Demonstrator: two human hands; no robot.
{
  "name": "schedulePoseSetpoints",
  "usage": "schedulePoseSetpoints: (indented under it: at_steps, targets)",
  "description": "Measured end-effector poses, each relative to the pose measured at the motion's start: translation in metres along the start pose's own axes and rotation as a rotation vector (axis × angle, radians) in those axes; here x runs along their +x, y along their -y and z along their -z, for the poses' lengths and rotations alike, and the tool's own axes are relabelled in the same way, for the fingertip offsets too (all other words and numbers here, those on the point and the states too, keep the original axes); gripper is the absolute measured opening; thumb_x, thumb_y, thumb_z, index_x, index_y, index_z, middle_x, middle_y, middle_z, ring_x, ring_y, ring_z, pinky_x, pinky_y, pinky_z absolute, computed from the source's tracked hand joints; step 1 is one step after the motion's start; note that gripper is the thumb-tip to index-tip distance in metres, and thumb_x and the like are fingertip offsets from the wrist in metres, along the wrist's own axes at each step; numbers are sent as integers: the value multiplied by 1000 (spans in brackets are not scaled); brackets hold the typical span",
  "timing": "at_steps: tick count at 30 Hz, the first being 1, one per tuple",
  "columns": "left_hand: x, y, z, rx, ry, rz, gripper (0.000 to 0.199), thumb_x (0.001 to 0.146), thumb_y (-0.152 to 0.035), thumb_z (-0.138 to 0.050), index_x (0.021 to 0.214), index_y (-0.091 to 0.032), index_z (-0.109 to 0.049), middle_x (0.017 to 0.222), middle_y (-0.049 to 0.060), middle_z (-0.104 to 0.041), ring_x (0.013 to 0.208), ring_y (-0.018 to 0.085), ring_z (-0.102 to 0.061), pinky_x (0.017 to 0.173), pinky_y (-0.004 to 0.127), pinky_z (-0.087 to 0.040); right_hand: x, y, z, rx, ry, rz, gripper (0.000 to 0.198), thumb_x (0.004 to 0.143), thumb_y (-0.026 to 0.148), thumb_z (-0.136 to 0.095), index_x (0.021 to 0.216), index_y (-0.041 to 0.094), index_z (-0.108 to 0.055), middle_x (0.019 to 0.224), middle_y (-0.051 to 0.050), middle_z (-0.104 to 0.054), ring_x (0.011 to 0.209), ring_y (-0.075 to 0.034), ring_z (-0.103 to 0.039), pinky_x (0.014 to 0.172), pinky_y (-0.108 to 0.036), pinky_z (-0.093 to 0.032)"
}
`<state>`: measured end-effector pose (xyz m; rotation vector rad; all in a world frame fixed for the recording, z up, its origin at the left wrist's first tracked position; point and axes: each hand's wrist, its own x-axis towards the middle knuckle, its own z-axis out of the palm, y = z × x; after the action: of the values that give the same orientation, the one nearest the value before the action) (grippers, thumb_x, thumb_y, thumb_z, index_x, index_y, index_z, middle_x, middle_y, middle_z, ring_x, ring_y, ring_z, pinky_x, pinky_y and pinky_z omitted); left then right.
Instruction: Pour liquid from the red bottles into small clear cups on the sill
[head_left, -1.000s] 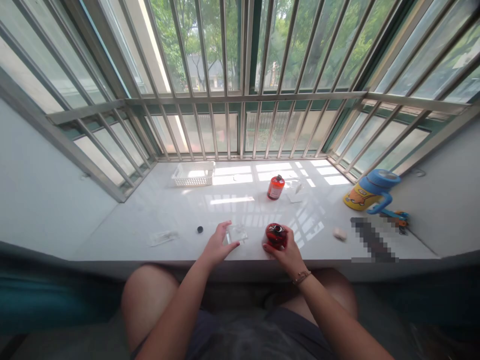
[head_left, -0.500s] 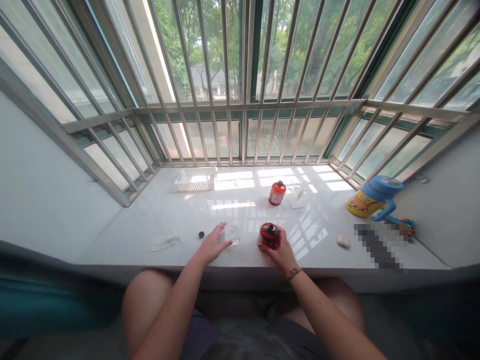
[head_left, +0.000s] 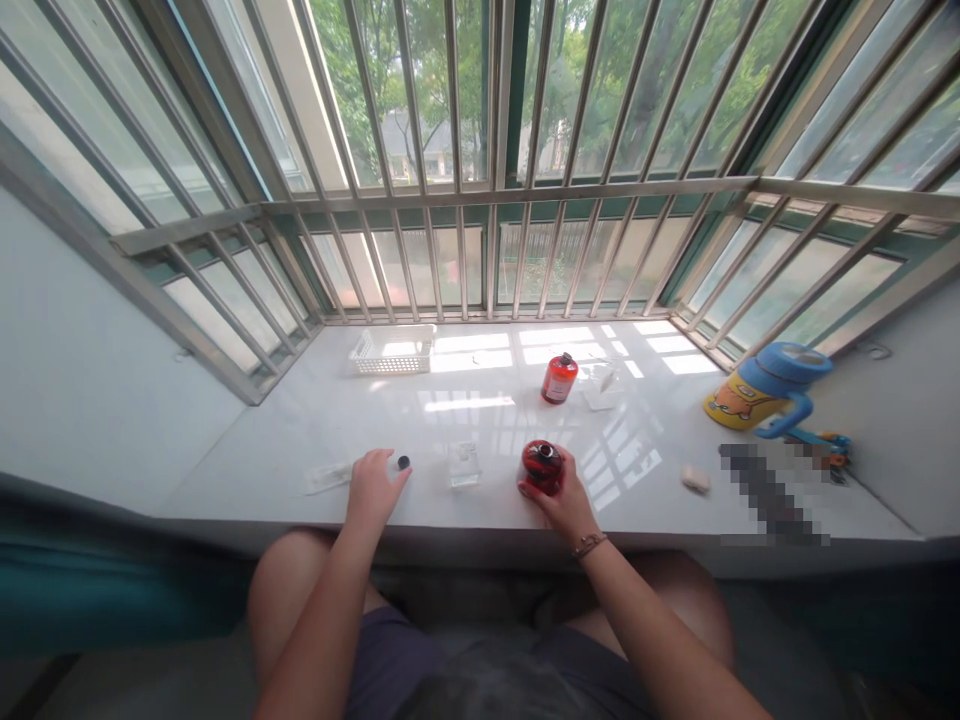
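My left hand (head_left: 376, 487) is open beside a small black cap (head_left: 403, 463), thumb and fingers apart on either side of it. Whether the fingertips touch the cap I cannot tell. My right hand (head_left: 559, 492) is wrapped round a dark red bottle (head_left: 541, 466) that stands upright with its neck uncapped. Between the hands sits a clear, square glass container (head_left: 463, 466), touched by neither. Partly behind my left hand lies a clear plastic wrapper (head_left: 327, 478). Farther back stands a second red bottle (head_left: 560, 380) with a black cap and a pale label.
A white plastic basket (head_left: 393, 350) is at the back left of the white sill (head_left: 300, 420). Clear packaging (head_left: 601, 390) lies by the second bottle. To the right are a pale lump (head_left: 695, 480), a blue and yellow mug (head_left: 765, 388) and a blurred patch. Metal bars (head_left: 492, 260) line the window.
My left hand has left the clear glass container and moved left to the black cap. My right hand stays on the dark red bottle. The view has shifted slightly.
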<state>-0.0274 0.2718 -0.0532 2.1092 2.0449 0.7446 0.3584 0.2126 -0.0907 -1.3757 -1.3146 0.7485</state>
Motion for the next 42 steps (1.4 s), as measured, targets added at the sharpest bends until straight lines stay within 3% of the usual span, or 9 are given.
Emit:
schedulePoseSetpoints:
  at_steps: [5, 14, 21, 25, 29, 33, 38, 42]
  targets:
    - [5, -4, -1, -33, 34, -18, 18, 89, -30, -66, 103, -20, -72, 114, 13, -76, 114, 36, -67, 108, 52, -51, 0, 2, 0, -20, 3, 12, 91, 77, 60, -90, 148, 26, -44, 139, -16, -68, 123, -35, -71, 110, -56, -56]
    - [-3, -39, 11, -186, 148, -72, 20, 87, -30, -69, 107, -27, -72, 106, 3, -77, 101, 25, -72, 91, 38, -58, 0, 3, 2, -21, 8, 24, 90, 78, 59, -90, 148, 27, -43, 139, -15, -68, 122, -34, -71, 109, -55, -56]
    - [8, -87, 39, -298, 168, -304, 24, 90, -26, -67, 114, -25, -70, 110, 5, -75, 98, 25, -69, 93, 42, -57, 0, 2, 1, -23, 10, 31, 89, 79, 58, -89, 149, 27, -43, 140, -15, -67, 124, -34, -70, 111, -56, -55]
    - [16, -104, 40, -244, 212, -437, 20, 91, -24, -69, 112, -24, -72, 105, 6, -74, 101, 28, -68, 96, 45, -56, 0, 3, 2, -30, 10, 22, 89, 79, 58, -89, 149, 27, -43, 140, -15, -68, 123, -34, -71, 109, -54, -56]
    - [20, -111, 31, -178, 214, -471, 19, 92, -25, -71, 111, -23, -74, 104, 9, -75, 102, 31, -67, 94, 47, -57, 0, 5, 2, -32, 6, 23, 88, 78, 57, -88, 148, 27, -44, 139, -14, -69, 122, -34, -72, 108, -52, -58]
    - [22, -115, 25, -192, 209, -437, 36, 91, -23, -73, 127, -23, -69, 109, 8, -75, 105, 31, -68, 96, 48, -57, 1, 5, 2, -30, 15, 22, 89, 79, 57, -88, 149, 26, -43, 139, -14, -68, 122, -33, -71, 109, -53, -57]
    - [22, -116, 23, -215, 235, -435, 18, 93, -24, -70, 110, -25, -72, 108, 7, -77, 105, 31, -69, 97, 49, -57, 0, 5, 2, -11, 19, 20, 88, 80, 56, -88, 149, 27, -43, 140, -14, -67, 124, -33, -70, 111, -53, -55]
    - [21, -115, 25, -261, 261, -434, 23, 96, -27, -63, 116, -27, -73, 113, 8, -77, 109, 31, -69, 100, 51, -57, 0, 6, 3, -6, 27, 34, 87, 81, 56, -88, 149, 27, -42, 141, -14, -66, 125, -33, -69, 112, -53, -54]
